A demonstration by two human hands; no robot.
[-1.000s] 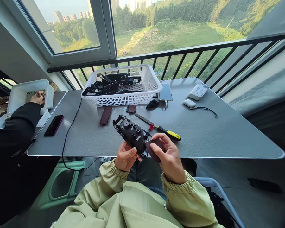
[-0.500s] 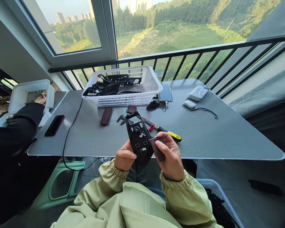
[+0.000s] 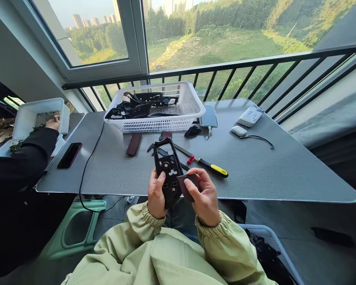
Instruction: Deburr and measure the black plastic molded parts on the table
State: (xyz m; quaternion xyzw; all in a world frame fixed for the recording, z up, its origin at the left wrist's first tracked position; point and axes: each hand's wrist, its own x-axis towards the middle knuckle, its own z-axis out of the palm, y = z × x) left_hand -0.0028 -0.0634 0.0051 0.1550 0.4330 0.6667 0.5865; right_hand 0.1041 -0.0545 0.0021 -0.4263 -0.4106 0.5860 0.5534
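Observation:
My left hand (image 3: 157,193) grips a black plastic housing part (image 3: 169,173) by its left side, thumb on its face. The part has a large opening at its far end and several smaller cutouts. In my right hand (image 3: 206,196) is a folded piece of dark maroon sandpaper (image 3: 187,187), pinched between thumb and fingers against the part's right edge. Just beyond lie a caliper (image 3: 163,152), partly hidden by the part, and a file with a black and yellow handle (image 3: 215,169). Two more maroon sandpaper pieces, one at left (image 3: 134,144) and one behind the part (image 3: 166,135), rest on the table.
A white basket (image 3: 157,126) of black plastic parts stands at the back of the grey table (image 3: 269,174). Phones, a cable and a white box (image 3: 250,116) lie around. At left, a co-worker's hand (image 3: 52,122) reaches into a white tub (image 3: 64,118). Another bin (image 3: 280,237) sits below right.
The black part has shifted left and turned more upright. My left thumb has moved up onto its face. My right hand has moved left with the sandpaper, staying at the part's edge.

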